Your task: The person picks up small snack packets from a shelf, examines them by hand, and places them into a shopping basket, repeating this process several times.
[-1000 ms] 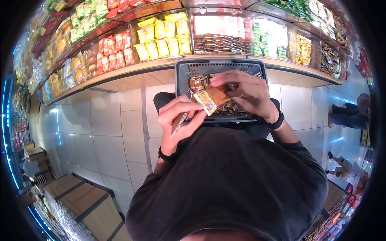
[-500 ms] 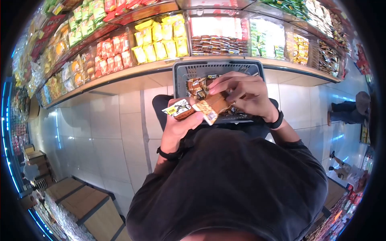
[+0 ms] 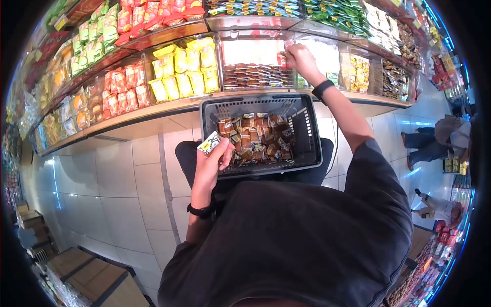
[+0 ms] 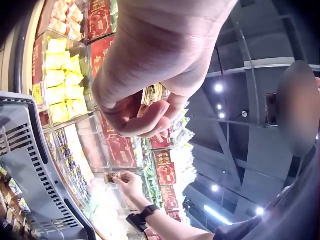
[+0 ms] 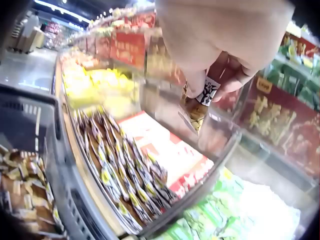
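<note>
My left hand (image 3: 208,162) pinches a small white, yellow and brown snack packet (image 3: 208,144) beside the basket's left side; its curled fingers partly cover the packet in the left wrist view. My right hand (image 3: 306,62) reaches over the shelf, and in the right wrist view it pinches another brown packet (image 5: 196,107) above a clear bin holding rows of similar packets (image 5: 117,167). Many brown packets (image 3: 255,137) lie in the grey basket (image 3: 312,134), which stands in front of my body, against the shelf edge.
Yellow bags (image 3: 184,69) fill a bin left of the brown packets, with red bags (image 3: 125,84) further left. Green packets (image 5: 210,215) lie in the neighbouring bin on the right. Another person (image 3: 434,138) is on the tiled floor at the right. Wooden boxes (image 3: 92,276) stand at the lower left.
My right hand has left the basket and moved forward to the shelf. My left hand has moved left and down, still holding a packet. The basket's contents now show.
</note>
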Demonstrator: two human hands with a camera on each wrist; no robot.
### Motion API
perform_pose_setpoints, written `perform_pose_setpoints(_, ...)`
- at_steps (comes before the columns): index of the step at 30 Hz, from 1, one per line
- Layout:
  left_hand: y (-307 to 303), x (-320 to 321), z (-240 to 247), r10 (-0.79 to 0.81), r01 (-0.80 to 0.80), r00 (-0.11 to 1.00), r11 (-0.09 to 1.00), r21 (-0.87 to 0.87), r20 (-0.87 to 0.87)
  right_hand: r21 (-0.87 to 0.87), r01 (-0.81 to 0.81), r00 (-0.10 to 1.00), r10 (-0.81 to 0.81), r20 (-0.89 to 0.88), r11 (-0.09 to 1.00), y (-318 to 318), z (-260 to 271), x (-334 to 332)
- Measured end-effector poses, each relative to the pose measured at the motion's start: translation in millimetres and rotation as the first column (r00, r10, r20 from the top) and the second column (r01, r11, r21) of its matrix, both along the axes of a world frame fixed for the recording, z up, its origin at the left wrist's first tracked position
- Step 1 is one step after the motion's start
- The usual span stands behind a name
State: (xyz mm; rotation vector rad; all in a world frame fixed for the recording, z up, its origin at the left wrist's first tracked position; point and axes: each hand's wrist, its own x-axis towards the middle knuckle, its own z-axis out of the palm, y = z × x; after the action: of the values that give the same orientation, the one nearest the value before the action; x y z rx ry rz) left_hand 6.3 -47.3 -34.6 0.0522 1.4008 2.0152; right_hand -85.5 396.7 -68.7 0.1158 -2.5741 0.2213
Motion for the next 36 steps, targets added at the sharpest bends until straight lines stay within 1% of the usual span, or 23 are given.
perform_pose_setpoints(1,0,1,0,0.006,-0.006,1.0,1.0,0.006,-0.004,0.006,-0.006,1.0,0.006,-0.004,1.0,15,-18,-11)
perform_pose_setpoints(2,1,1,0,-0.003,0.003,0.999,1.0,0.005,-0.035,0.082,-0.053,0.995,0.046,0.083,0.995,28,-38,-23)
perform_pose_setpoints(3,1,0,-1,-0.011,0.011,0.998,1.0,0.002,-0.065,0.152,-0.106,0.982,0.079,0.173,0.983,28,-40,-31)
perform_pose_setpoints(4,1,0,-1,-0.011,0.01,0.997,1.0,-0.015,-0.074,0.231,-0.096,0.962,0.031,0.273,0.968,28,-45,-32)
perform_pose_setpoints(5,0,-1,-2,-0.003,0.002,0.997,1.0,-0.014,-0.075,0.232,-0.104,0.962,0.038,0.272,0.967,28,-48,-35)
perform_pose_setpoints(7,-2,-2,-4,0.006,-0.008,0.999,0.999,-0.034,-0.054,0.265,-0.107,0.929,0.001,0.369,0.958,33,-67,-37)
perform_pose_setpoints(8,-3,-3,-5,0.009,-0.011,0.999,0.999,-0.035,-0.052,0.356,-0.032,0.902,-0.126,0.412,0.934,35,-79,-39)
perform_pose_setpoints(10,-7,-5,-6,0.043,-0.044,0.998,0.999,-0.013,-0.041,0.341,-0.045,0.89,-0.117,0.44,0.939,31,-77,-36)
perform_pose_setpoints(16,-5,-10,-12,0.037,-0.039,0.998,0.999,-0.03,-0.053,0.349,-0.042,0.849,-0.15,0.506,0.936,28,-74,-36)
perform_pose_setpoints(19,-1,-9,-10,0.008,-0.01,0.998,0.999,-0.031,-0.059,0.281,-0.053,0.743,-0.15,0.652,0.958,25,-68,-39)
perform_pose_setpoints(20,0,-9,-8,-0.012,0.01,0.998,0.999,-0.034,-0.064,0.28,-0.049,0.746,-0.151,0.648,0.959,20,-68,-38)
perform_pose_setpoints(22,2,-9,-9,-0.018,0.017,0.998,1.0,-0.022,-0.059,0.154,0.024,0.845,-0.103,0.525,0.988,9,-67,-36)
perform_pose_setpoints(23,3,-7,-10,-0.023,0.022,0.999,1.0,-0.01,-0.047,0.154,0.027,0.847,-0.104,0.522,0.988,4,-67,-36)
perform_pose_setpoints(25,5,-7,-12,-0.031,0.031,0.999,1.0,-0.003,-0.039,0.054,0.016,0.861,-0.041,0.506,0.998,5,-88,-41)
perform_pose_setpoints(26,5,-5,-12,-0.038,0.037,0.999,0.999,-0.021,-0.026,0.075,0.06,0.845,-0.09,0.527,0.995,7,-99,-45)
perform_pose_setpoints(27,6,-5,-12,-0.043,0.042,0.999,0.998,-0.04,-0.015,0.073,0.059,0.848,-0.088,0.522,0.996,9,-98,-50)
perform_pose_setpoints(28,5,-4,-12,-0.047,0.046,0.999,0.998,-0.045,-0.022,-0.007,0.093,0.717,-0.062,0.694,0.996,11,-97,-56)
perform_pose_setpoints(29,5,-3,-12,-0.042,0.041,0.999,0.998,-0.049,-0.027,-0.077,0.14,0.555,-0.013,0.832,0.987,10,-97,-60)
perform_pose_setpoints(30,4,-3,-11,-0.047,0.045,0.998,0.998,-0.045,-0.033,-0.083,0.134,0.559,-0.007,0.829,0.987,11,-98,-61)
perform_pose_setpoints(33,1,-4,-13,-0.052,0.051,0.998,0.998,-0.033,-0.042,-0.096,0.083,0.646,0.019,0.763,0.992,13,-102,-54)
perform_pose_setpoints(34,1,-5,-16,-0.063,0.061,0.997,0.997,-0.039,-0.038,-0.105,0.08,0.6,0.036,0.799,0.991,12,-99,-57)
perform_pose_setpoints(35,0,-5,-18,-0.072,0.07,0.997,0.996,-0.049,-0.029,-0.111,0.077,0.597,0.043,0.801,0.991,10,-100,-55)
perform_pose_setpoints(36,-2,-5,-19,-0.067,0.066,0.998,0.996,-0.057,-0.021,0.044,0.059,0.699,-0.073,0.711,0.997,5,-98,-50)
